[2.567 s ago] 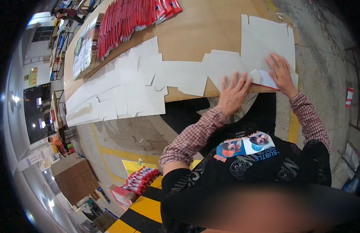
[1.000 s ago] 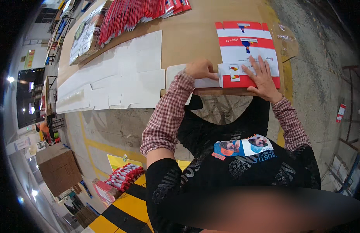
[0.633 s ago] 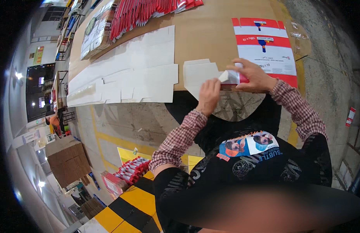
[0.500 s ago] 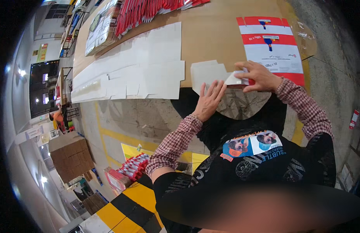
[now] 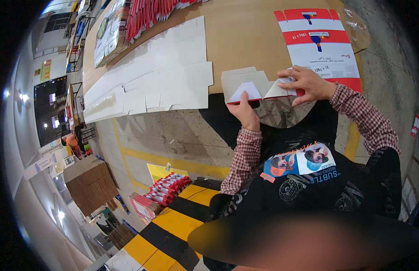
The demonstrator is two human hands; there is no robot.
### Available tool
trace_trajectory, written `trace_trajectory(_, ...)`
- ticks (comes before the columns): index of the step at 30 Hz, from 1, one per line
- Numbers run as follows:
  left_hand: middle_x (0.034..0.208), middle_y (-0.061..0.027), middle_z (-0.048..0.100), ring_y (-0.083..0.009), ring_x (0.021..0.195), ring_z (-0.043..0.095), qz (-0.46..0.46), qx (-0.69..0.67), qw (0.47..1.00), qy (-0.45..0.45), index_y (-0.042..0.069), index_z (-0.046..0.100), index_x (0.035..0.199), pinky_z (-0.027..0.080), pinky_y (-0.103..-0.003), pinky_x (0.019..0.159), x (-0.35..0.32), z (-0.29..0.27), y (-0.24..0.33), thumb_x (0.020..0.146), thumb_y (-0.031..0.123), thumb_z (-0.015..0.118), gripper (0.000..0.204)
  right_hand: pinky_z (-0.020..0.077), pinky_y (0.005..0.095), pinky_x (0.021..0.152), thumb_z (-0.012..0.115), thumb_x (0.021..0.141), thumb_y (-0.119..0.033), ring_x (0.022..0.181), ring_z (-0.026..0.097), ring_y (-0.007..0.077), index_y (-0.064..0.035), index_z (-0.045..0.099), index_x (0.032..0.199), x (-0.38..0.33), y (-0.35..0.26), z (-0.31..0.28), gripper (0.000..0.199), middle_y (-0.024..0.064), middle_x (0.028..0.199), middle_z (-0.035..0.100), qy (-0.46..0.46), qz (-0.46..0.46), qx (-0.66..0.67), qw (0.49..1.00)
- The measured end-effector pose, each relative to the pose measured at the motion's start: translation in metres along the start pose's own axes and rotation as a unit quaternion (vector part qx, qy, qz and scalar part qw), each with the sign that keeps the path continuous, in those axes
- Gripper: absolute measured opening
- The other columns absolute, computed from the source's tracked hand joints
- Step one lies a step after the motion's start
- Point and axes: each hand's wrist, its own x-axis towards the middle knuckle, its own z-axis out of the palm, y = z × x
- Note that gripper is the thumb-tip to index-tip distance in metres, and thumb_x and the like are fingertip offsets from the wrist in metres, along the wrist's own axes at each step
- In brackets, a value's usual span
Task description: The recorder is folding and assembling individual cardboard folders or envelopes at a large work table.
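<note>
A partly folded carton blank (image 5: pixel 232 80), white inside with red edges, lies at the near edge of the brown work surface. My left hand (image 5: pixel 246 115) pinches its left flap, the thumb on the white face and the other fingers hidden underneath. My right hand (image 5: pixel 313 86) grips the right flap, fingers across its top and thumb at the near side. Both flaps stand folded inward from the carton's near edge. Beyond my right hand lies a flat red-and-white printed carton (image 5: pixel 320 45). Left of the blank are flat white carton sheets (image 5: pixel 166 79).
Red packets (image 5: pixel 150 16) are piled at the far left, beside a wrapped stack (image 5: pixel 112 34). Red-and-white bundles (image 5: pixel 166 192) stand lower left, near a black-and-yellow striped surface (image 5: pixel 171 226). Another person (image 5: pixel 73 142) appears far left, above a large brown cardboard stack (image 5: pixel 92 185).
My left hand has drawn back from lying flat on the carton and now pinches its left flap, which is folded up. The right hand stays on the right flap.
</note>
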Motion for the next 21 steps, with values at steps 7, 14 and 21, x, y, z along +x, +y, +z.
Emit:
trace_trajectory(7, 0.136, -0.0225, 0.034, -0.0381, 0.129, 0.031, 0.441, 0.497, 0.525, -0.531, 0.0, 0.038, 0.128, 0.022, -0.052, 0.105, 0.006, 0.069, 0.021, 0.072, 0.048, 0.069, 0.079, 0.0367, 0.0409, 0.098, 0.08, 0.058, -0.028, 0.116, 0.042, 0.032, -0.0079, 0.057, 0.119, -0.021, -0.006, -0.006, 0.068, 0.0145, 0.129, 0.044, -0.052, 0.033, -0.075, 0.995)
trace_trajectory(14, 0.145, -0.0259, 0.022, -0.042, 0.135, 0.019, 0.423, 0.51, 0.541, -0.517, -0.007, 0.027, 0.137, 0.011, -0.057, 0.107, 0.017, 0.079, -0.001, 0.07, 0.081, 0.037, 0.111, 0.0301, 0.041, 0.107, 0.076, 0.056, -0.004, 0.13, 0.031, 0.0301, -0.0086, 0.045, 0.131, -0.064, -0.012, -0.021, 0.081, 0.0116, 0.141, 0.036, 0.125, 0.178, -0.125, 0.968)
trace_trajectory(21, 0.145, -0.0257, 0.023, -0.0424, 0.136, 0.018, 0.451, 0.607, 0.451, -0.475, -0.005, 0.032, 0.136, 0.013, -0.059, 0.107, 0.019, 0.087, -0.014, 0.076, 0.069, 0.048, 0.096, 0.0268, 0.0436, 0.108, 0.067, 0.075, -0.028, 0.13, 0.031, 0.0294, -0.0088, 0.047, 0.13, -0.064, -0.01, -0.008, 0.062, 0.0114, 0.14, 0.037, 0.111, 0.182, -0.155, 0.965)
